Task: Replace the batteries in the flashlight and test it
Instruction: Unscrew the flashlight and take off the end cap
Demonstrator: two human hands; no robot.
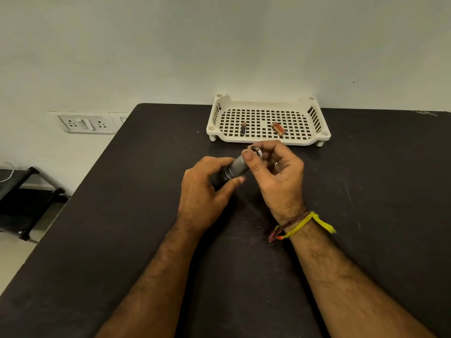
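lighting is dim and even, with a greenish cast on the plain pale wall [219, 40]. the matte black tabletop [122, 240] shows faint dusty scuffs and no glare. soft, weak shadow sits beneath the white perforated plastic tray [268, 140]. wide-angle distortion bows the table edges and stretches the bare forearms at the bottom corners. detail is soft overall; the small batteries in the tray [278, 128] lack sharp edges.

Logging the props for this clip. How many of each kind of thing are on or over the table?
Flashlight: 1
Batteries: 2, one dark, one copper
Tray: 1
Total: 4
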